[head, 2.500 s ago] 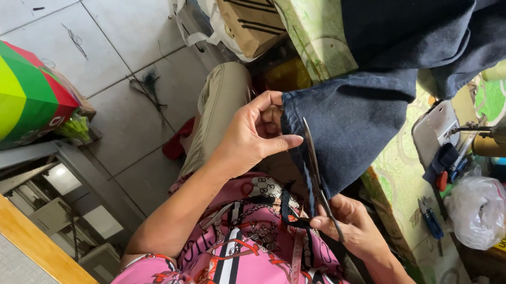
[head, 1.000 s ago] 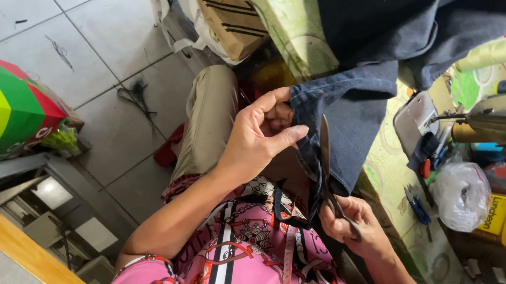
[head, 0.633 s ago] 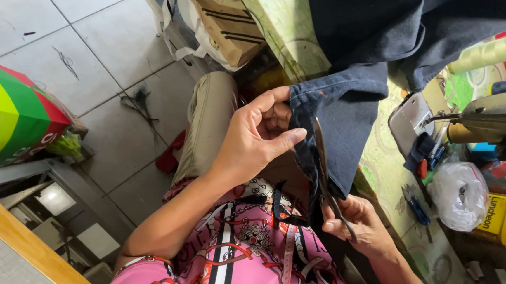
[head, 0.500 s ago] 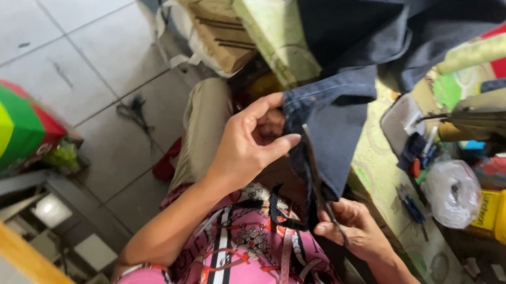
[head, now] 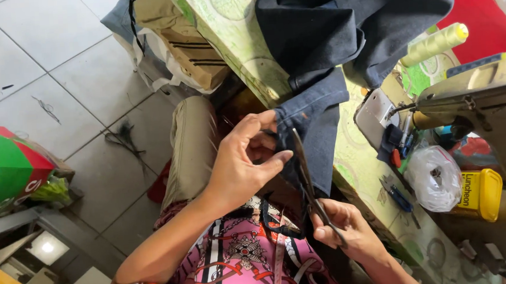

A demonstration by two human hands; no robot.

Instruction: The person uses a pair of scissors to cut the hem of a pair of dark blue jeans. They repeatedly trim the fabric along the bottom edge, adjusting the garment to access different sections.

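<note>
My left hand (head: 239, 163) pinches the hem edge of a dark blue denim garment (head: 316, 120) that hangs off the table toward my lap. My right hand (head: 343, 230) grips a pair of dark scissors (head: 304, 171), whose blades point up along the cloth edge right beside my left fingertips. More of the denim (head: 351, 25) lies piled on the table with its green patterned cover (head: 240, 31). I wear a pink patterned top and khaki trousers.
A sewing machine (head: 478, 93) stands at the right with a yellow-green thread cone (head: 434, 43) behind it. A clear plastic bag (head: 434, 178), a yellow tub (head: 481, 195) and small blue tools (head: 397, 194) lie on the table. A brown bag (head: 185, 41) and a striped green and red sack (head: 0, 169) sit on the tiled floor.
The view has tilted and shifted, showing more of the sewing machine and table. My hands keep the same hold on the denim edge and scissors, with the blades staying along the hem.
</note>
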